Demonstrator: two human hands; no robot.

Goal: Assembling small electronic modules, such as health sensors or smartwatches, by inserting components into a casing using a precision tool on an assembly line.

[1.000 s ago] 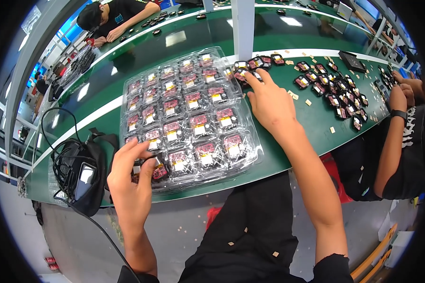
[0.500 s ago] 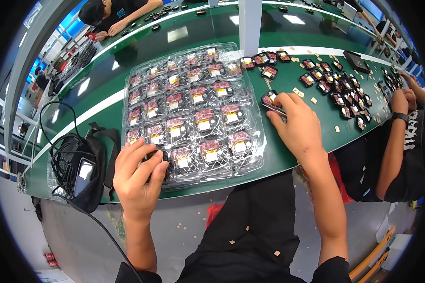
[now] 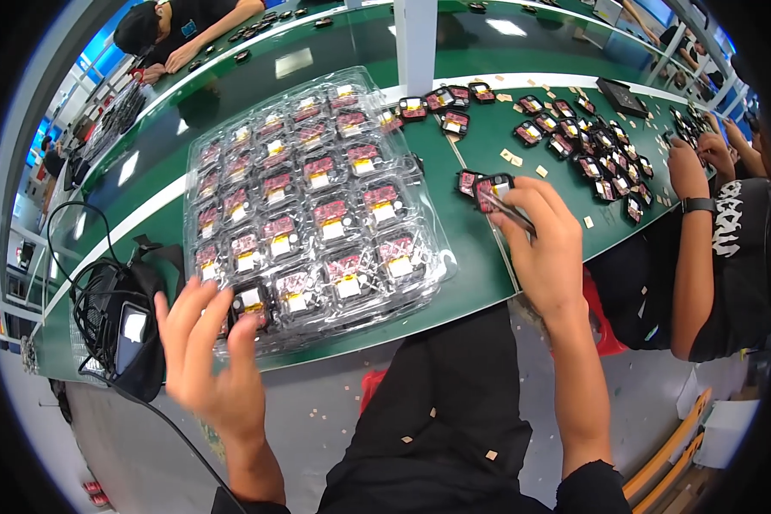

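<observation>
A clear plastic blister tray point(image 3: 441, 261) lies on the green table, its pockets filled with small black-cased modules showing red boards and yellow strips. My left hand point(image 3: 214, 360) is spread open by the tray's near left corner, holding nothing. Beside its fingertips, one module point(image 3: 250, 304) sits in a corner pocket. My right hand point(image 3: 541, 244) is closed around dark, slim tweezers point(image 3: 519, 219), right of the tray. At their tips is a black module point(image 3: 492, 194); whether they grip it I cannot tell. Another module point(image 3: 467, 182) lies just left of it.
Many loose modules point(image 3: 604, 163) and small tan squares point(image 3: 511, 158) are scattered to the right. A black box point(image 3: 621, 98) stands behind them. At left lies a black bag point(image 3: 137, 343) with cables. A white post point(image 3: 415, 47) rises behind the tray. Co-workers sit at right and far left.
My left hand has opened and drawn back from the tray's corner, uncovering the module there. A second module now shows at the tweezers in my right hand. The whole view has shifted slightly.
</observation>
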